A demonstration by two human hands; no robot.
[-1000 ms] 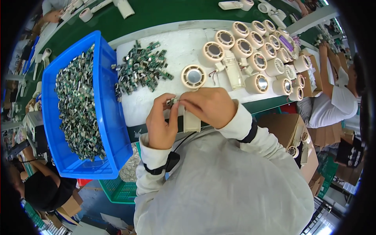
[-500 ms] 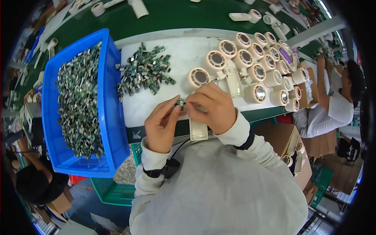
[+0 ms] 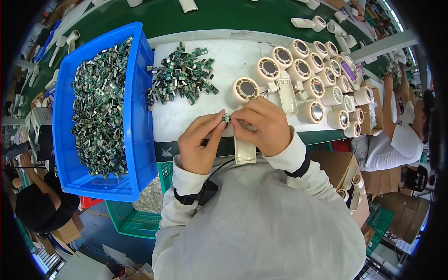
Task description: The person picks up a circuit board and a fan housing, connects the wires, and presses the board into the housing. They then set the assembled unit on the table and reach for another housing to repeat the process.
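Note:
My left hand (image 3: 201, 142) pinches a small green circuit board (image 3: 226, 119) between thumb and fingertips. Right beside it, my right hand (image 3: 265, 125) has its thumb and fingers pressed together; whatever they grip is too small to make out. Under the right hand lies a cream handheld-fan handle (image 3: 245, 151), reaching over the table's near edge. A round cream fan head (image 3: 246, 88) sits just beyond the fingers, but the hand hides whether it joins that handle. A loose pile of circuit boards (image 3: 184, 74) rests on the white table mat ahead of my left hand.
A blue bin (image 3: 133, 140) full of circuit boards stands at the left. Several fan heads (image 3: 315, 87) crowd the right side, near an open fan handle (image 3: 286, 95). Beyond runs a green conveyor (image 3: 224, 18). A green crate (image 3: 135, 224) sits below; people work on both sides.
The view has shifted slightly, so the scene appears farther right. Both hands stay close together over the fan handle, and the circuit board is still in the left fingertips.

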